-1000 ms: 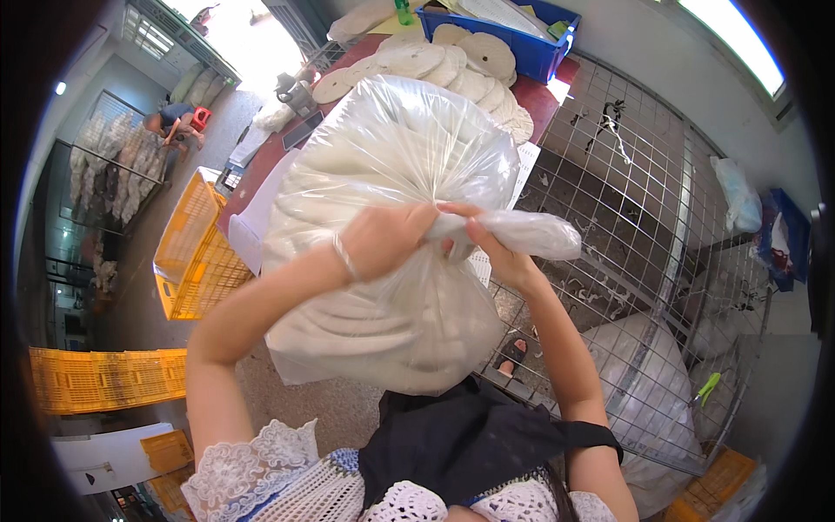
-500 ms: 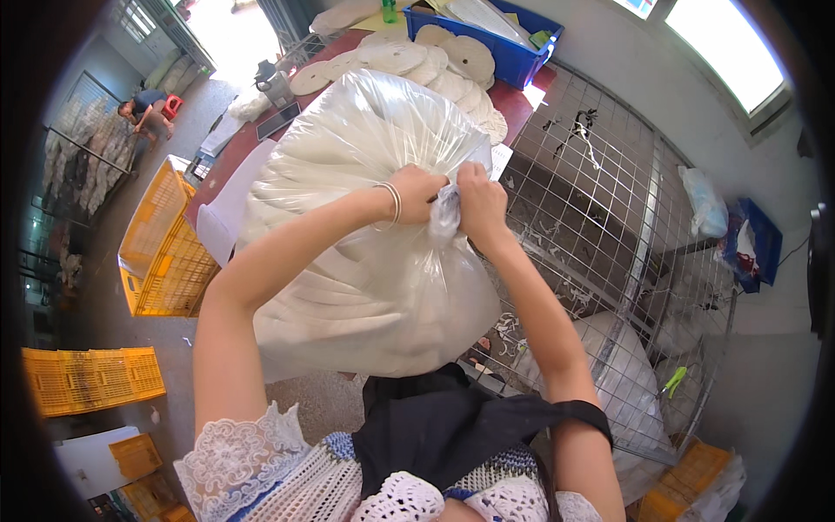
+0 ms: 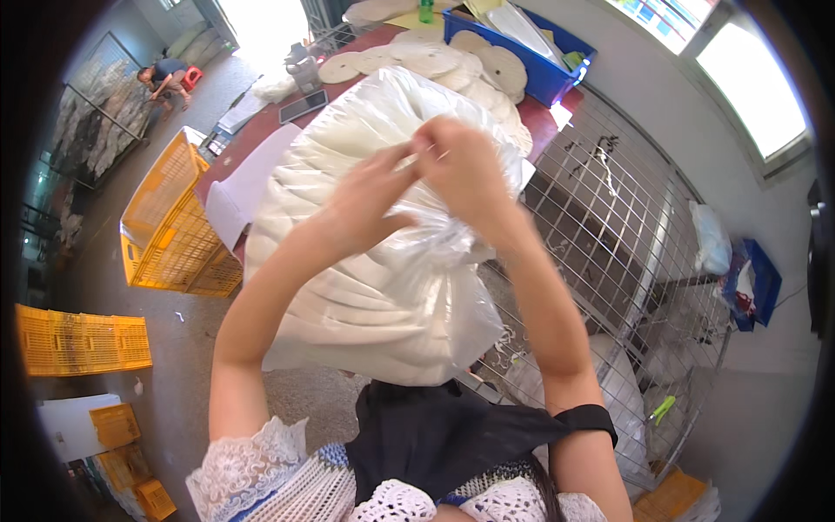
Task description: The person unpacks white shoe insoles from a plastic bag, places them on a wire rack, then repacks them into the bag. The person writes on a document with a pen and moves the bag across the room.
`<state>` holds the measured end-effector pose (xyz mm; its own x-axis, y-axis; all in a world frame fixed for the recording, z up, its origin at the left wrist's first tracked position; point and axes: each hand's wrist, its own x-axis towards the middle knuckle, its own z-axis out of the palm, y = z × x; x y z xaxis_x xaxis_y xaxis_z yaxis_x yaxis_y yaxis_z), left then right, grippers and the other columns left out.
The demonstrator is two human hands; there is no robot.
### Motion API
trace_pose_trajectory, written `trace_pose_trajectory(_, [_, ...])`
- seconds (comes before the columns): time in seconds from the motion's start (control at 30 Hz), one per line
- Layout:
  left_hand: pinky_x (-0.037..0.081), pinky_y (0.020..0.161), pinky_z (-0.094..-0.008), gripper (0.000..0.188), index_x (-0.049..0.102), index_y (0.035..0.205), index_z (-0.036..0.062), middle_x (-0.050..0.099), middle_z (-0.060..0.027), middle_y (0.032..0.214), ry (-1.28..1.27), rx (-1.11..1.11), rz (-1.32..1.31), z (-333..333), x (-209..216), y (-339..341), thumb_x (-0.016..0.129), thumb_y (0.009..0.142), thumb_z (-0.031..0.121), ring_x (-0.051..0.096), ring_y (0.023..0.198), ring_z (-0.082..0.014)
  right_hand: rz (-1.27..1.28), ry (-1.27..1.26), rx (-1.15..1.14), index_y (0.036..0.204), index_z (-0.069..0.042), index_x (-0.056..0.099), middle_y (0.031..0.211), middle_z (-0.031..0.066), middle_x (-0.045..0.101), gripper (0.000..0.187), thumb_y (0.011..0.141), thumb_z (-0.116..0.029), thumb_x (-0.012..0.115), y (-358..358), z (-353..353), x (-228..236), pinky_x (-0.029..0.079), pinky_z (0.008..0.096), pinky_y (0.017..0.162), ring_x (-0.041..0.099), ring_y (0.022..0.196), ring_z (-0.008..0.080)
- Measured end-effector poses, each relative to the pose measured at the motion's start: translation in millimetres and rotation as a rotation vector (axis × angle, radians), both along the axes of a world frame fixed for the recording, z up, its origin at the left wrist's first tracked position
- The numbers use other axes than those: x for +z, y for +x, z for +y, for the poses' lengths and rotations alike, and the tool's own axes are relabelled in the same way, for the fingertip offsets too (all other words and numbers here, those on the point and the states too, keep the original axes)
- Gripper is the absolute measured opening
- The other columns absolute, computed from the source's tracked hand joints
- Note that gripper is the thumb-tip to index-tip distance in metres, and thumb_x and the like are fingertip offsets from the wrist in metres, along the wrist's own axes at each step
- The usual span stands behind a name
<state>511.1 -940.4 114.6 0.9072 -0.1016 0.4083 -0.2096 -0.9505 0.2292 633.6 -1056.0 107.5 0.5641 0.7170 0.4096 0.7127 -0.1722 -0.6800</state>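
A big clear plastic bag [image 3: 348, 300], bulging with white, layered soft-looking material, stands in front of me against the table. Its gathered mouth [image 3: 435, 239] lies loose and crumpled under my wrists. My left hand [image 3: 370, 193] is raised over the bag, fingers stretched toward the right hand and thumb held apart. Above the bag's upper middle, my right hand [image 3: 465, 170] has its fingers curled and pressed together, meeting the left fingertips. Both hands are slightly blurred, and whatever the right fingers may pinch is hidden.
Stacked white discs [image 3: 430, 61], a phone [image 3: 303, 106] and a blue bin [image 3: 557, 78] occupy the red table [image 3: 235, 157]. Wire mesh [image 3: 600, 209] extends to the right. Yellow crates [image 3: 174, 226] stand left; farther back, a person [image 3: 165, 80] sits on a red stool.
Both hands have let go of the twisted bag neck and risen above it, coming together. The neck has loosened and spread. The view has shifted slightly left.
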Motion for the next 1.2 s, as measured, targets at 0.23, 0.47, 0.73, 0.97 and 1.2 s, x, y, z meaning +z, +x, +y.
trace_pose_trajectory(0.23, [0.051, 0.07, -0.0283, 0.041, 0.061, 0.114, 0.0039, 0.068, -0.0098, 0.093, -1.362, -0.239, 1.334, 29, -62, -263, 0.042, 0.098, 0.037, 0.064, 0.082, -0.0173, -0.162, -0.339, -0.1, 0.081, -0.001, 0.068, 0.085, 0.0177, 0.065, 0.024, 0.082, -0.024, 0.062, -7, 92, -88, 0.05, 0.0395, 0.071, 0.064, 0.082, 0.0309])
trace_pose_trajectory(0.47, [0.034, 0.1, -0.0585, 0.111, 0.008, 0.147, 0.0105, 0.026, -0.0158, 0.147, -2.447, 0.533, 0.221, -153, -249, -244, 0.03, 0.068, 0.085, 0.036, 0.129, -0.036, 1.088, -0.072, 0.177, 0.062, -0.015, 0.049, 0.053, -0.0062, 0.037, 0.029, 0.089, -0.027, 0.056, 4, 58, -49, 0.021, 0.0278, 0.04, 0.029, 0.043, 0.0069])
trace_pose_trajectory(0.73, [0.042, 0.1, -0.041, 0.049, 0.032, 0.138, 0.003, 0.042, -0.0141, 0.136, -2.109, 0.021, 0.403, -222, -214, -208, 0.038, 0.1, 0.032, 0.043, 0.124, -0.0267, 0.5, 0.198, -0.289, 0.119, -0.002, 0.052, 0.099, 0.0042, 0.05, 0.038, 0.092, -0.029, 0.051, 45, -270, 56, 0.039, 0.0235, 0.067, 0.045, 0.084, 0.0116])
trace_pose_trajectory(0.97, [0.041, 0.096, -0.0358, 0.065, 0.042, 0.132, -0.0024, 0.053, -0.0203, 0.124, -1.17, -0.541, 0.57, -204, -196, -185, 0.065, 0.085, 0.037, 0.052, 0.115, -0.0297, -0.239, -0.056, -0.689, 0.125, -0.001, 0.047, 0.117, 0.0118, 0.05, 0.046, 0.094, -0.036, 0.047, 53, -386, 46, 0.04, 0.0332, 0.087, 0.047, 0.105, 0.021])
trace_pose_trajectory(1.2, [0.048, 0.075, -0.0261, 0.028, 0.058, 0.107, 0.0059, 0.063, -0.0009, 0.092, -1.605, 0.772, 0.187, 54, -262, -223, 0.056, 0.091, 0.029, 0.058, 0.085, -0.011, -0.439, -0.052, -0.815, 0.12, -0.004, 0.048, 0.113, 0.0092, 0.051, 0.041, 0.094, -0.036, 0.047, 49, -349, 47, 0.038, 0.0361, 0.091, 0.048, 0.103, 0.0194])
